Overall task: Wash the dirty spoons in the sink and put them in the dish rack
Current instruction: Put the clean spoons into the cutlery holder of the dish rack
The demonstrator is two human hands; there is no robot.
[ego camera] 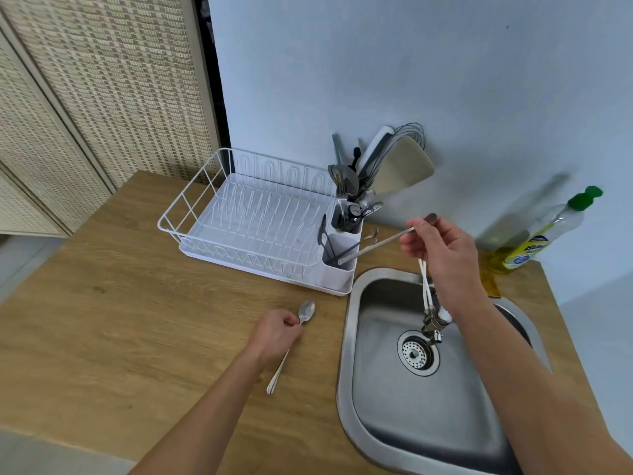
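Observation:
My left hand [275,332] grips a silver spoon [306,311] on the wooden counter, left of the sink; its bowl points away from me and its handle runs back under my palm. My right hand [440,250] pinches the handle end of a second spoon [376,243] above the sink's far left corner. That spoon slants down to the left, its lower end inside the front cup of the white dish rack [212,190]. The steel sink [387,399] holds no spoons that I can see.
The rack's rear cutlery cup [354,221] is crowded with utensils, a spatula and a whisk. A tap [433,320] hangs over the drain, partly behind my right forearm. A dish soap bottle [544,234] stands at the back right. A woven screen stands to the left.

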